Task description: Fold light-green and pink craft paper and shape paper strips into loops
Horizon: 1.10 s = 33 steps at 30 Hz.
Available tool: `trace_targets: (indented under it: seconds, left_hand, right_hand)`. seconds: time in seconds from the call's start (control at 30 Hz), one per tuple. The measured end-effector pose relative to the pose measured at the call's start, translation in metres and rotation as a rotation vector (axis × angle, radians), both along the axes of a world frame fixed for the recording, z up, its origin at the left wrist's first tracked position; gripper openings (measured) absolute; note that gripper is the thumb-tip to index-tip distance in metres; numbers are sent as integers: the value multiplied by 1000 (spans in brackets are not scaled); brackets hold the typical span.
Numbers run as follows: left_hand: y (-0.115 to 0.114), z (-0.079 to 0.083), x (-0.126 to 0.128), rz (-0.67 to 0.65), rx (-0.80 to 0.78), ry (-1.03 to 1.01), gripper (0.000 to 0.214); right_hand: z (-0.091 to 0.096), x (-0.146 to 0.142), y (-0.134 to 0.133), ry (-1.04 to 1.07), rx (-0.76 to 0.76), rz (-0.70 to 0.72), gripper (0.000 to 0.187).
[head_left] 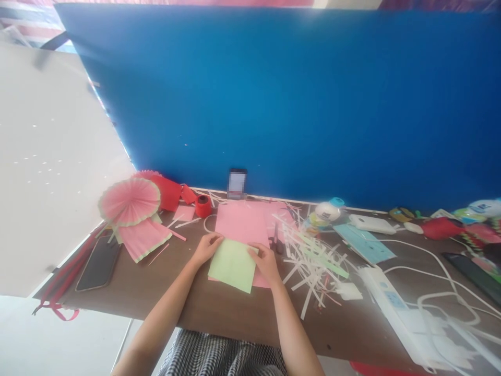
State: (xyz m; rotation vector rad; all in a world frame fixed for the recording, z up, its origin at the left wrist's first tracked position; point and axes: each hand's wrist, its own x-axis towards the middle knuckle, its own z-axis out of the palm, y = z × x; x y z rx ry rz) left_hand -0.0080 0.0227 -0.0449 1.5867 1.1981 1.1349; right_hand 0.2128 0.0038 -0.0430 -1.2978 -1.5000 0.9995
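From my remote seat I start at the left edge of the brown tabletop [219,308], where a dark, glossy phone [98,263] lies flat beside a trailing red ribbon [55,308]. Just beyond it sit two pleated pink paper fans [131,201], round and crisp-folded, with pale green rims. A small red tape roll [202,206] stands near the far edge.

At the middle, my left hand [206,247] rests its fingertips, held close together, on the upper left corner of a light green paper sheet [233,266]. The sheet is smooth, matte and roughly square, lying on a larger pink sheet [245,224] close to the near edge. My right hand [266,263] presses flat on the green sheet's right corner, fingers together; I cannot tell whether any finger pinches the edge.

Scissors [276,240] are half hidden behind that hand. Rightward, a tangle of thin white paper strips [313,261] spreads out, then a white power strip [395,303] with looping cables. The far right corner's objects are blurred and cut off.
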Motion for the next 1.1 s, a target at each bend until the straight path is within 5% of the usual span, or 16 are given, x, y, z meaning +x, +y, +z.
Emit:
trace_targets:
  seconds: [0.27,0.63,0.83,1.1]
  left_hand:
    - [-3,-2,3,-145,-153,-119,34]
    - [-1,-2,4,-57,-281,-323,19]
    - [-4,3,10,-24,-270,-290,25]
    - [-4,-3,11,-42,-221,-177,33]
  right_hand:
    - [9,-2,-3,21,8,37,21]
    - [2,-2,0,233,-37,65,14]
    - [7,-6,-4,142,109,89,11]
    - [12,-4,-5,145,101,117,13]
